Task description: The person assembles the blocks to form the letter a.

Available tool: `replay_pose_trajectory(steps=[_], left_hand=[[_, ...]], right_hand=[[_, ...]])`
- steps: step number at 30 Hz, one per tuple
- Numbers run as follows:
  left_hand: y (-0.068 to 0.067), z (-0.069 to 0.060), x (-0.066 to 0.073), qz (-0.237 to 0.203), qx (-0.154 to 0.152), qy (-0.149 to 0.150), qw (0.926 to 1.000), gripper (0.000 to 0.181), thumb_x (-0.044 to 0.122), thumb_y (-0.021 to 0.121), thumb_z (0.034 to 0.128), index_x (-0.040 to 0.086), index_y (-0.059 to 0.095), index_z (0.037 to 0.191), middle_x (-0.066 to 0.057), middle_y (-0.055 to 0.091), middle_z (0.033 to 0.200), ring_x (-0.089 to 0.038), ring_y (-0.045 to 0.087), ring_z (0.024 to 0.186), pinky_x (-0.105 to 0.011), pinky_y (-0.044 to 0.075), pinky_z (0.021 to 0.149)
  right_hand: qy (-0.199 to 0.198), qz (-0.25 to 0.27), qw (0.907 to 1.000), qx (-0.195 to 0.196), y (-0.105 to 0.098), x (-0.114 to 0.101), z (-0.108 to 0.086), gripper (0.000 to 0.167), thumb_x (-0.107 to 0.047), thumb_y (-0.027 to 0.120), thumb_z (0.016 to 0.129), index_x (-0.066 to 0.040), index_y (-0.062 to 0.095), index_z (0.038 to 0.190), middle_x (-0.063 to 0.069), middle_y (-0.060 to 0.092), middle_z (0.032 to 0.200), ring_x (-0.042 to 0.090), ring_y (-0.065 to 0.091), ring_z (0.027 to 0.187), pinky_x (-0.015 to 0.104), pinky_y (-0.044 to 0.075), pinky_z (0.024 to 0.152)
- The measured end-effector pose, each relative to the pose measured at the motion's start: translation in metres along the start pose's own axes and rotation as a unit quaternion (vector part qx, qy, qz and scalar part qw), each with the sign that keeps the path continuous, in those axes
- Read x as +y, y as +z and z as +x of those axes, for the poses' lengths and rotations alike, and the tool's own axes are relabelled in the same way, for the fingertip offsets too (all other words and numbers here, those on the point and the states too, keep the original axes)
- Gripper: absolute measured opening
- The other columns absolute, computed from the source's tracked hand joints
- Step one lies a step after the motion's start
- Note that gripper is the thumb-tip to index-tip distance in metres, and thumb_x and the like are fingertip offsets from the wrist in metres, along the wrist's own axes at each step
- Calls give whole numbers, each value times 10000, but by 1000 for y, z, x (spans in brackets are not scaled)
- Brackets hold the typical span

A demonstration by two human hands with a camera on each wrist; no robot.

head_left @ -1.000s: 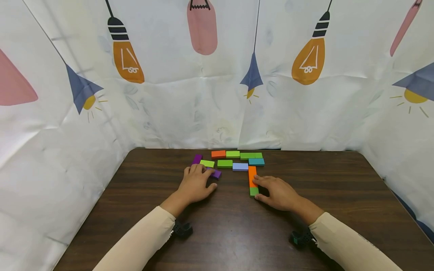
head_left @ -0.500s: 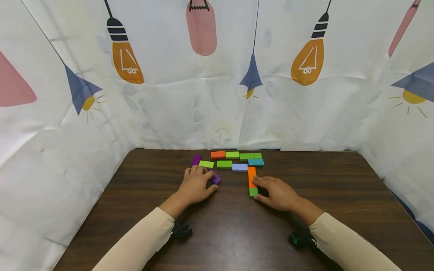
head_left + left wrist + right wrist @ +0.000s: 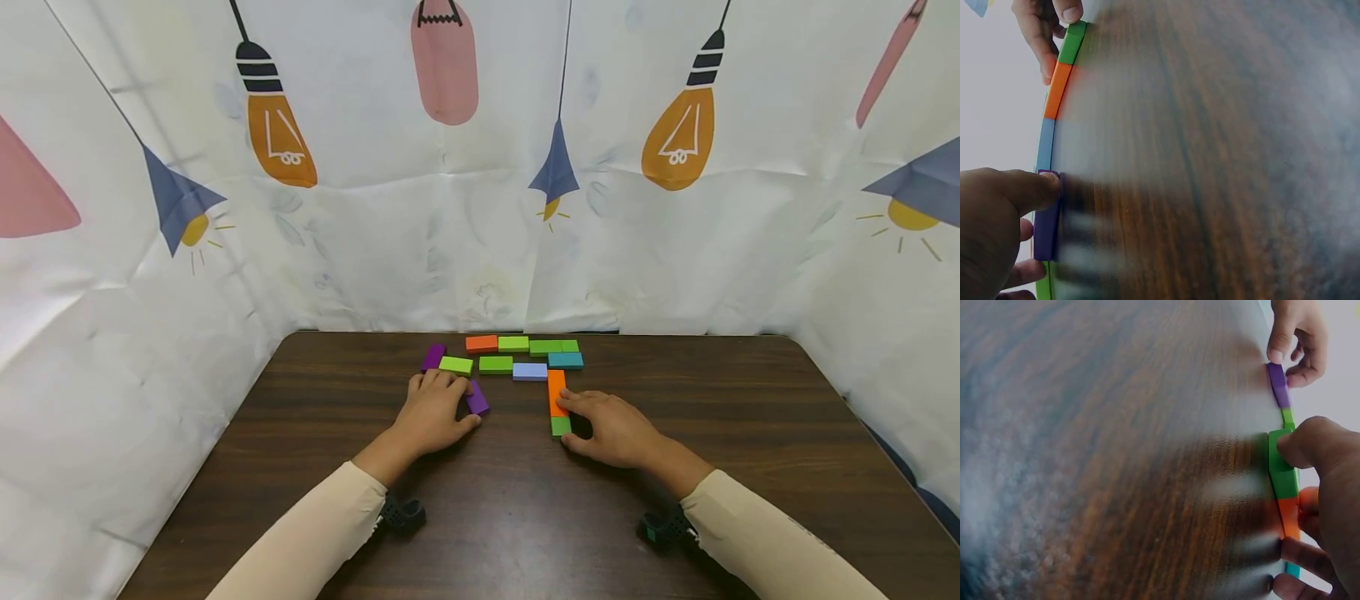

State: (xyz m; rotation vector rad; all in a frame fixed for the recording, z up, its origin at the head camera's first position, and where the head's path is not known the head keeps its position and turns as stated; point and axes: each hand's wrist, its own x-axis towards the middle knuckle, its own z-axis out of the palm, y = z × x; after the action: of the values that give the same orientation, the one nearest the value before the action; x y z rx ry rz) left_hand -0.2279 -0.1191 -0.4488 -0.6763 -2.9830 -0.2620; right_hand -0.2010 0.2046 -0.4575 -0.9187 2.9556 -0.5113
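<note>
Thumb and forefinger of the left hand [image 3: 433, 411] pinch a purple block [image 3: 477, 398] by its ends; the left wrist view shows the thumb on the near end of that purple block [image 3: 1046, 228]. A light green block [image 3: 456, 365] and another purple block [image 3: 433, 357] lie just beyond this hand. At right, the right hand [image 3: 617, 429] holds an orange block [image 3: 556, 390] and a green block [image 3: 560, 427] set end to end. Its thumb touches the green block [image 3: 1282, 465], and a finger is against the orange block's side [image 3: 1289, 515].
Behind the hands, a red-orange block [image 3: 482, 343] and several green blocks [image 3: 513, 343] form a back row. Nearer are a green block [image 3: 496, 364], a light blue block [image 3: 530, 372] and a teal block [image 3: 566, 360]. A patterned cloth [image 3: 480, 250] hangs behind the dark table [image 3: 495, 517].
The purple block at the left hand has turned from lying crosswise to pointing more toward the person, its near end swinging closer. The right hand has hardly moved.
</note>
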Motion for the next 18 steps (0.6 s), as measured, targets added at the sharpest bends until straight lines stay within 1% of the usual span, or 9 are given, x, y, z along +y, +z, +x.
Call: replay_pose_trajectory(steps=[5,9,12,18], left_hand=[[0,-1,0,0,46,37,10000,396,451,777,897,191,648,1167,-47,655,1195,-317,513,1171,-599,312,1048],[3,-2,0,-50,63,116,9999,398,453,776,893,198,652,1173,-25,657,1222,-303,519,1184,-589,317,1047],[5,-3,1,-166,93,244,9995,412,459,779,881,196,659,1175,-9,654,1247,-289,518,1198,-573,321,1048],[7,-4,8,-423,176,593,9972,432,470,797,844,198,670,1154,15,662,1235,-266,525,1203,-529,339,1040]], right_hand=[[26,22,10000,-8,0,0,1,651,-425,733,934,-81,578,1464,101,548,1484,334,526,1341,555,446,1050],[8,83,10000,-4,0,1,1,620,-371,729,939,-81,577,1465,94,545,1487,329,522,1346,550,445,1054],[-4,101,9999,4,0,1,1,597,-339,727,947,-78,579,1463,98,549,1483,334,525,1342,553,449,1048],[72,81,9999,-18,-1,-1,0,594,-345,721,953,-81,578,1465,98,550,1482,333,524,1343,560,445,1050]])
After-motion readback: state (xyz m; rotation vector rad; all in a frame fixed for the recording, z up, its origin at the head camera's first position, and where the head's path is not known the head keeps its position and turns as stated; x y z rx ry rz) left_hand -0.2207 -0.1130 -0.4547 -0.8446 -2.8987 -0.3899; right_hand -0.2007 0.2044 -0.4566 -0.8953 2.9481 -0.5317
